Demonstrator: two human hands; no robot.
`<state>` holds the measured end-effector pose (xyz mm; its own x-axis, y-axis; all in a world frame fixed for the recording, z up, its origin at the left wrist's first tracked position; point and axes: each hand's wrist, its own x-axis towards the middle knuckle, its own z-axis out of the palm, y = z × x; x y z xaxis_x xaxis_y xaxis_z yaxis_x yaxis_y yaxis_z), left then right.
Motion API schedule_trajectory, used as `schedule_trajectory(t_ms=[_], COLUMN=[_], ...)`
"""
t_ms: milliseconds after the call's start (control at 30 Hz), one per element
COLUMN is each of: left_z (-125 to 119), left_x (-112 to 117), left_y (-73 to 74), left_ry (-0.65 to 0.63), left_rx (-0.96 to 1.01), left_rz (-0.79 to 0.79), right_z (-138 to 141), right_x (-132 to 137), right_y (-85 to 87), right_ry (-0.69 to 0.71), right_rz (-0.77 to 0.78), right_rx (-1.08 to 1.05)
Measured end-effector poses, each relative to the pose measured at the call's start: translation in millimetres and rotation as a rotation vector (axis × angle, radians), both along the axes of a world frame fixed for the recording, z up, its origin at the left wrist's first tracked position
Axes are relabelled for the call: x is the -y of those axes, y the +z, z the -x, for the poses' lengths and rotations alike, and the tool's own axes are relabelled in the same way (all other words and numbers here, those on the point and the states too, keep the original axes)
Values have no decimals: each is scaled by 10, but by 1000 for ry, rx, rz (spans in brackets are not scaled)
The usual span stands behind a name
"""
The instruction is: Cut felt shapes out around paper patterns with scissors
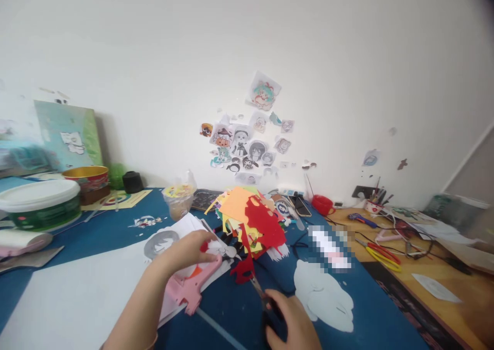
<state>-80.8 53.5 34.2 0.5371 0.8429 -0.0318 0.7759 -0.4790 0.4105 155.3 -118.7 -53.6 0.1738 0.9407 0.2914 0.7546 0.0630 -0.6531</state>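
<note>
My right hand (295,319) grips black-handled scissors (273,309) near the front of the blue table. Their blades point away from me and meet a jagged red paper scrap (243,270). Left of them, my left hand (195,247) has its fingers curled together over a small red piece of paper (204,246), partly hidden by the fingers. A grey-and-white paper cutout (224,249) lies by its fingertips. Just below that hand is a pink glue gun (193,288), resting partly on white sheets. A drawing of a grey-haired head (162,243) shows behind my left wrist.
Coloured paper scraps (235,206) are heaped ahead of my hands. A white cloud-like cutout (324,298) lies at right. A lidded plastic cup (179,203) and a green-white tub (42,206) stand left. Red-yellow pliers (382,255) lie on the wooden desk.
</note>
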Motion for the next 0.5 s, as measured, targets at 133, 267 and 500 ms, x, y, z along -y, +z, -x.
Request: schedule_trajectory(t_ms=[133, 267, 500], left_z=[-121, -169, 28], left_x=[24, 11, -15], left_y=[-37, -26, 167], left_ry=[-70, -71, 181], left_rx=[-16, -24, -42], left_rz=[16, -13, -229], right_z=[23, 28, 16], right_x=[-121, -159, -157], right_y=[-155, -242, -273], right_ry=[-67, -53, -57], right_rz=[-38, -105, -193], right_rx=[191, 217, 171])
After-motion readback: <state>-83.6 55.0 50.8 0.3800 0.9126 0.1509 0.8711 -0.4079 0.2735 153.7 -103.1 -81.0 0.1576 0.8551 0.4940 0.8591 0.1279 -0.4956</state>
